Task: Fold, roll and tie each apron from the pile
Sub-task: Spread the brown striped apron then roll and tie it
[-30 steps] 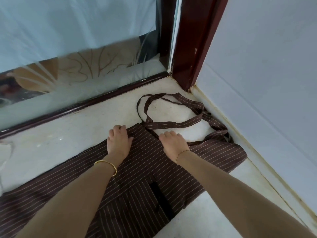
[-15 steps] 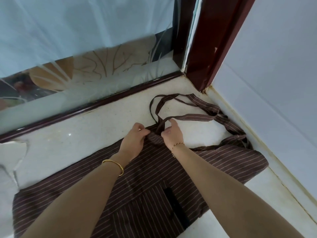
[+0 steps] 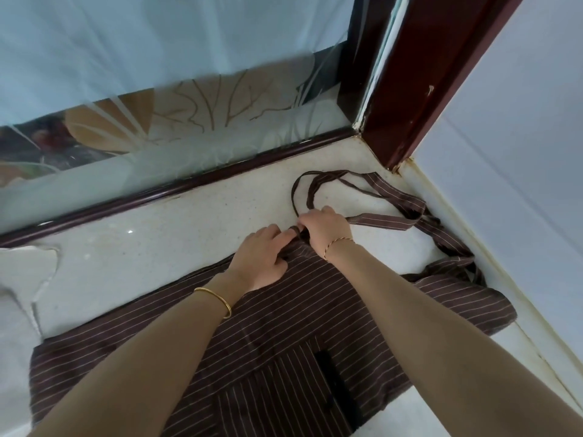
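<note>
both hands (image 3: 291,244) pinch the striped apron (image 3: 315,310) by its top edge

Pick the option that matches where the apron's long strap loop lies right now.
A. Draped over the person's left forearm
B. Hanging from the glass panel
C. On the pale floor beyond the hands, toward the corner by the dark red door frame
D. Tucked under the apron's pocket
C: the strap loop lies flat on the pale floor past the right hand and left hand, near the door frame.
</note>
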`<state>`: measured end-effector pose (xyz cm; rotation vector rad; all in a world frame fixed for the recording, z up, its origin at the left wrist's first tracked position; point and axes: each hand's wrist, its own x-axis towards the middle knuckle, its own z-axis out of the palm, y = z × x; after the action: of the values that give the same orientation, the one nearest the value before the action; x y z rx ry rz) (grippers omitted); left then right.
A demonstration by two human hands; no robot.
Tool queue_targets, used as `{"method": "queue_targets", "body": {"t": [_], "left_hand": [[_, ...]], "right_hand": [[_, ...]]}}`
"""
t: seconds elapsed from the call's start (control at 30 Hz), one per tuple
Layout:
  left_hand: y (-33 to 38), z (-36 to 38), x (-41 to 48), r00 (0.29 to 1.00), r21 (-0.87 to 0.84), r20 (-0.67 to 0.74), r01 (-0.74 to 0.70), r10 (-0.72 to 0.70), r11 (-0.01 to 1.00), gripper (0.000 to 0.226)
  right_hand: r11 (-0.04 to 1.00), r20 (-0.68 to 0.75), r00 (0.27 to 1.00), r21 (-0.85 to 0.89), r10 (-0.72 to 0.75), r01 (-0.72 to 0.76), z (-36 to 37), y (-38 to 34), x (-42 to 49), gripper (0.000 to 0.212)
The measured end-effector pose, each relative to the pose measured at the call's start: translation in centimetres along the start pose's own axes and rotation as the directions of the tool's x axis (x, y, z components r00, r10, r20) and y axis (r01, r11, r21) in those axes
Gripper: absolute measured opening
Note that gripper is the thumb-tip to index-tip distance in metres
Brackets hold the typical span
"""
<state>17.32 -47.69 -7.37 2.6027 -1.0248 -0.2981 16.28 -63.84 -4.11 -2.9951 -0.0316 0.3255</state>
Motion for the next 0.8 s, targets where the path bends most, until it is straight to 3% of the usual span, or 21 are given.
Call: {"method": "queue_targets", "body": {"t": [0.07, 0.17, 0.27, 0.4, 0.5, 0.67, 0.73, 0.8], "left_hand": [[0.3, -0.6, 0.3, 0.999, -0.143, 0.006, 0.034, -0.034, 0.989, 0.054], [1.0, -1.4, 1.3, 0.990, -0.438, -0.047, 0.098, -0.132, 0.894, 0.043], [1.3, -1.3, 2.3, 0.967, -0.515, -0.079, 0.170, -0.244, 0.840, 0.040], [1.4, -1.0, 3.4, 0.949, -0.465, -0.104, 0.217, -0.297, 0.858, 0.054], [1.1, -1.4, 4.7, 0.957, -0.389, -0.150, 0.173, -0.248, 0.905, 0.061], [0.0, -3.2, 8.0, 0.963, -0.191, -0.242, 0.077, -0.123, 0.979, 0.054], [-0.5, -4.2, 9.4, 0.962, -0.134, -0.194, 0.170, -0.194, 0.976, 0.049], [-1.2, -4.8, 10.1, 0.929, -0.085, -0.070, 0.356, -0.362, 0.930, 0.050]], "right_hand": [[0.993, 0.054, 0.993, -0.062, 0.107, -0.104, -0.3, 0.6, -0.3, 0.022], [0.982, 0.131, 0.975, -0.078, 0.182, -0.173, -0.3, 1.4, -0.8, 0.025], [0.985, 0.183, 0.968, -0.018, 0.173, -0.173, 0.3, 1.7, -1.1, 0.025], [0.986, 0.199, 0.967, 0.022, 0.157, -0.164, 0.5, 1.9, -1.5, 0.027], [0.986, 0.171, 0.972, 0.010, 0.161, -0.165, 0.6, 2.1, -1.9, 0.025], [0.981, 0.155, 0.972, 0.049, 0.178, -0.187, 0.8, 2.3, -2.2, 0.029], [0.979, 0.152, 0.971, 0.059, 0.183, -0.194, 1.1, 2.4, -2.3, 0.029], [0.974, 0.143, 0.970, 0.080, 0.198, -0.210, 1.3, 2.4, -2.3, 0.029]]}}
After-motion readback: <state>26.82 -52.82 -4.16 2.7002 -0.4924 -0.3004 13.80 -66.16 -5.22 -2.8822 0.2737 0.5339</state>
